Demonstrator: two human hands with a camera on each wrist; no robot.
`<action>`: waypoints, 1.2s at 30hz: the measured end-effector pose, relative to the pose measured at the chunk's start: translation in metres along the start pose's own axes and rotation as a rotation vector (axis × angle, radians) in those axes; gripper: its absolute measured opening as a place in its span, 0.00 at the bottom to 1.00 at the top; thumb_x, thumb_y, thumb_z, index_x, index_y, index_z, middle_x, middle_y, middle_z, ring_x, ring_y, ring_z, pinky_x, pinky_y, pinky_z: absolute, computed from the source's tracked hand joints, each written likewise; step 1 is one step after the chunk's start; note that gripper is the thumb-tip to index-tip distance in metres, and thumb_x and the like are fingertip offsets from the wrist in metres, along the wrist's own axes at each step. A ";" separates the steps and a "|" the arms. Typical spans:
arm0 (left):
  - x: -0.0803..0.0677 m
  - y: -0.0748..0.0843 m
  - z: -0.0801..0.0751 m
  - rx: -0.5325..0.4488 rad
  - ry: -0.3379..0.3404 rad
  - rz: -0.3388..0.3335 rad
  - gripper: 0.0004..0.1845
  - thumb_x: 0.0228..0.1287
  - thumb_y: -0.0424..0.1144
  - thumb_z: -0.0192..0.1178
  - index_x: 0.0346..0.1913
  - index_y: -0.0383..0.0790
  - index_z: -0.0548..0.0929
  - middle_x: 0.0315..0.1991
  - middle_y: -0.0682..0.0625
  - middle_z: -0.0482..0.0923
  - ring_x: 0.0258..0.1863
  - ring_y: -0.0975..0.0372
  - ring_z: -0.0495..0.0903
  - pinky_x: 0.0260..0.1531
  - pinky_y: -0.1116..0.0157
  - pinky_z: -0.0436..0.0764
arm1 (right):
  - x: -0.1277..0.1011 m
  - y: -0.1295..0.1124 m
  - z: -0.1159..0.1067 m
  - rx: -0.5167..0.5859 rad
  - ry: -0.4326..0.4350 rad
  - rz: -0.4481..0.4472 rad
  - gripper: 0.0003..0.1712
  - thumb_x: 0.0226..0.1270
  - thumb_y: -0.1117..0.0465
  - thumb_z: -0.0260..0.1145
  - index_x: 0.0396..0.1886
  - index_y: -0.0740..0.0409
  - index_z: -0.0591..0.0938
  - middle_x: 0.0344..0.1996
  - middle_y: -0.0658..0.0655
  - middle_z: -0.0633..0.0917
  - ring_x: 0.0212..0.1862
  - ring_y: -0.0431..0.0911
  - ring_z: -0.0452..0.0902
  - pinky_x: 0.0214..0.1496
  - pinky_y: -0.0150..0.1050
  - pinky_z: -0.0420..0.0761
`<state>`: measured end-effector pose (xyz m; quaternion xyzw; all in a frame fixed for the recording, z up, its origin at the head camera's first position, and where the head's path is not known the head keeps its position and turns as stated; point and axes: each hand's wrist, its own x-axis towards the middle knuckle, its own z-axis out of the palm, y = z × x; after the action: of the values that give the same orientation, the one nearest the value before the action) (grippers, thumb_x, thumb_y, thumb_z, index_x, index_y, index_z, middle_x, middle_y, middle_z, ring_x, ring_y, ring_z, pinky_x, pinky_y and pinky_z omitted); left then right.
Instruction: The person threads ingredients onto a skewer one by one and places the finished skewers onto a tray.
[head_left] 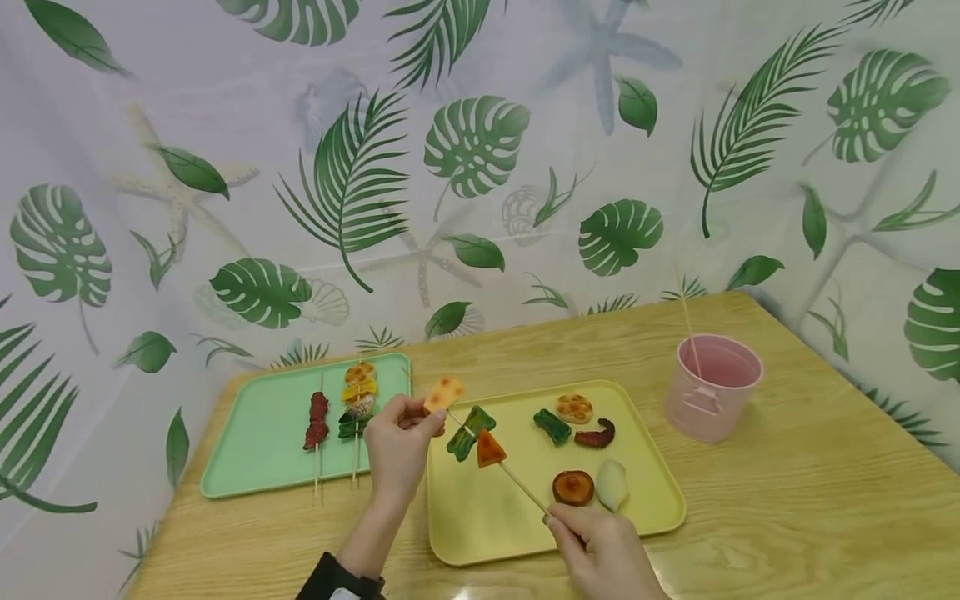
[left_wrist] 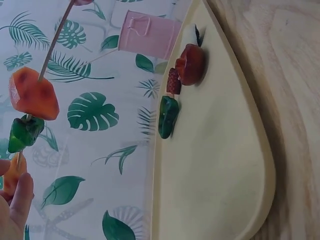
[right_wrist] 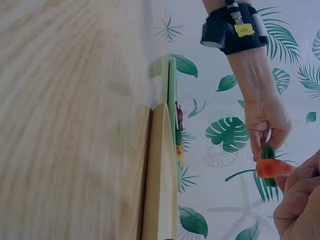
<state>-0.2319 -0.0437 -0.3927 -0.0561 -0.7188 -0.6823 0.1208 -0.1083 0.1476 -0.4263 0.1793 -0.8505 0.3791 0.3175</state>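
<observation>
My right hand [head_left: 603, 550] grips the bare lower end of a wooden skewer [head_left: 525, 489], which slants up to the left over the yellow tray. An orange wedge [head_left: 490, 450] and a green pepper piece [head_left: 467, 433] are threaded on it. At the upper end my left hand [head_left: 397, 450] pinches a pale orange slice with brown spots [head_left: 446, 392]. In the left wrist view that spotted slice [left_wrist: 15, 174] lies between thumb and fingers, in line with the skewer. How far the tip goes into it is hidden.
On the yellow tray [head_left: 495, 533] lie a green pepper piece [head_left: 552, 426], a spotted round slice [head_left: 574, 408], a curled dark red piece [head_left: 596, 435], a mushroom cap [head_left: 573, 487] and a pale piece [head_left: 612, 485]. A green tray [head_left: 258, 437] holds two loaded skewers. A pink bucket [head_left: 701, 408] holds a thin stick.
</observation>
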 end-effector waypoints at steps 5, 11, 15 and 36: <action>0.002 0.002 0.004 0.008 -0.017 0.024 0.07 0.51 0.26 0.67 0.31 0.27 0.80 0.23 0.42 0.80 0.22 0.51 0.81 0.25 0.66 0.81 | 0.004 -0.004 -0.004 0.041 -0.005 0.041 0.09 0.49 0.78 0.67 0.30 0.66 0.85 0.23 0.54 0.85 0.23 0.30 0.74 0.21 0.21 0.71; 0.003 0.003 0.003 0.096 -0.047 0.052 0.07 0.52 0.29 0.66 0.33 0.29 0.80 0.25 0.43 0.81 0.24 0.51 0.82 0.25 0.64 0.81 | 0.009 -0.005 -0.009 0.036 -0.028 0.119 0.07 0.52 0.76 0.67 0.32 0.65 0.86 0.26 0.54 0.86 0.27 0.34 0.78 0.25 0.25 0.75; 0.006 0.005 0.006 0.138 -0.052 0.084 0.09 0.54 0.31 0.66 0.36 0.30 0.80 0.28 0.44 0.81 0.26 0.58 0.82 0.26 0.67 0.79 | 0.016 -0.004 -0.014 0.023 -0.067 0.195 0.06 0.56 0.72 0.66 0.33 0.62 0.86 0.28 0.52 0.86 0.28 0.34 0.77 0.25 0.30 0.76; 0.011 -0.007 0.040 0.133 -0.298 0.101 0.12 0.61 0.37 0.62 0.41 0.29 0.81 0.33 0.42 0.81 0.29 0.55 0.82 0.30 0.64 0.81 | 0.009 0.044 -0.061 0.276 -0.350 0.493 0.12 0.68 0.67 0.55 0.42 0.73 0.80 0.24 0.49 0.78 0.25 0.35 0.68 0.25 0.31 0.69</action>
<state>-0.2483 -0.0058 -0.3980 -0.1845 -0.7687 -0.6103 0.0508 -0.1142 0.2222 -0.4122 0.0718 -0.8505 0.5197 0.0379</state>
